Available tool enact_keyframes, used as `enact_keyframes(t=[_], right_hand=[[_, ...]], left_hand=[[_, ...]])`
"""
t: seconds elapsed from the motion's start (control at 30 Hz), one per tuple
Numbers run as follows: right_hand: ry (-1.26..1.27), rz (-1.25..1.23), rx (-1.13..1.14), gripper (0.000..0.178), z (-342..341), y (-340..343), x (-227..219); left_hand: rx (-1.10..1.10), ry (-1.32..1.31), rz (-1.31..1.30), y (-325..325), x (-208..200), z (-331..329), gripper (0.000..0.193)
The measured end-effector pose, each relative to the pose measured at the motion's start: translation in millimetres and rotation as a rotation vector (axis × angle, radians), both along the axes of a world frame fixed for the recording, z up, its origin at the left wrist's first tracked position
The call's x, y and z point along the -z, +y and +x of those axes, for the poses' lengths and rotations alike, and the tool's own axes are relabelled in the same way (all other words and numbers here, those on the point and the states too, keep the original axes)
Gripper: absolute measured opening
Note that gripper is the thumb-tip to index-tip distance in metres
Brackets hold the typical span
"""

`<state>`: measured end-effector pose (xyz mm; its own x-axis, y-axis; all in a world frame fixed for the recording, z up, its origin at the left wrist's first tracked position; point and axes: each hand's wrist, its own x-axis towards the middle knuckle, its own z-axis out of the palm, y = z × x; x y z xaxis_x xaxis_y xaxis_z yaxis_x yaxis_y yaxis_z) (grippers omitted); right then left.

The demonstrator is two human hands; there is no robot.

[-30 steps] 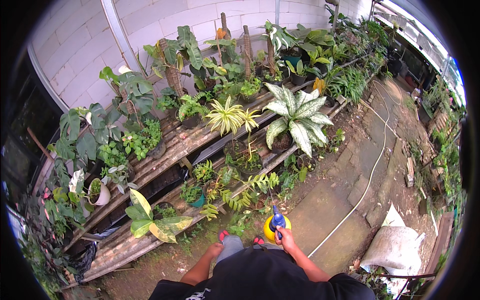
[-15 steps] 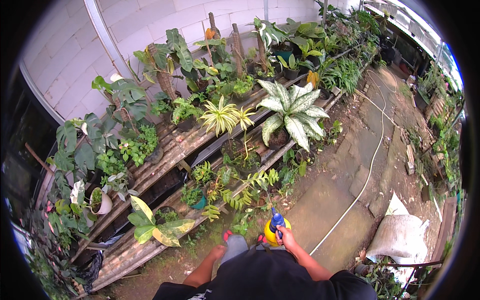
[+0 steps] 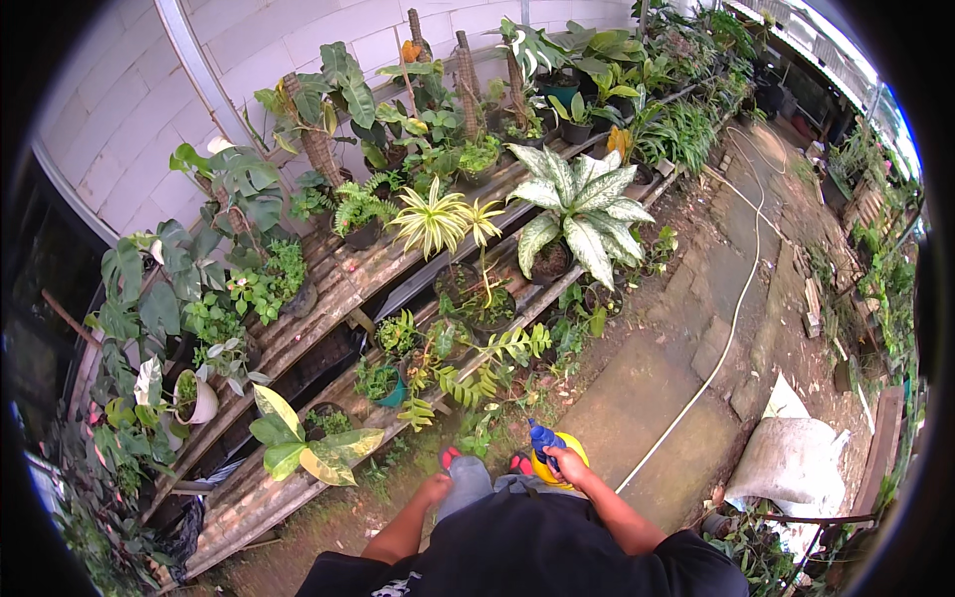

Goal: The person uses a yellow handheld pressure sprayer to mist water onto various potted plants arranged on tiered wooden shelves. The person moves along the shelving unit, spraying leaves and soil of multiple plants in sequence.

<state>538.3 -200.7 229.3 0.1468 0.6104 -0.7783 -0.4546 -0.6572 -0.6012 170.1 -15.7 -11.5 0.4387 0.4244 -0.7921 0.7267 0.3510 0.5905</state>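
Note:
My right hand (image 3: 568, 466) is wrapped round the blue top of a pump spray bottle (image 3: 576, 451) with a yellow body. The bottle is in front of me, its nozzle toward the plant shelf. Beside my grey-clad leg hangs my left hand (image 3: 435, 488); its fingers are too small and hidden to make out. Closest to it on the shelf is a potted plant with broad yellow-and-green leaves (image 3: 308, 443). Ahead stand a fern-like plant (image 3: 477, 373) and a large white-and-green leafed plant (image 3: 582, 204).
Tiered wooden shelves (image 3: 249, 497) crowded with pots run along a pale block wall (image 3: 129, 129). A pale hose (image 3: 724, 363) lies along the paved path (image 3: 637, 408). At the right sits a dirty white sack (image 3: 791, 468) near a plank (image 3: 883, 448).
The spray bottle has tilted in my right hand, its blue top swinging left and its yellow body right. My left hand has shifted slightly right, and the view has moved a little.

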Motion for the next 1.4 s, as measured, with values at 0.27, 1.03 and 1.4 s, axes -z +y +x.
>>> enact_keyframes(t=[0.27,1.03,1.4], right_hand=[[0.013,-0.037,0.115,0.053,23,-10,33],[0.025,-0.106,0.064,0.050,14,4,35],[-0.020,-0.182,0.020,0.050,13,5,50]], left_hand=[[-0.032,0.062,0.071,-3,1,-10,0.031],[0.009,-0.024,0.088,1,-4,17,0.022],[0.240,-0.294,0.322,2,-136,155,0.037]])
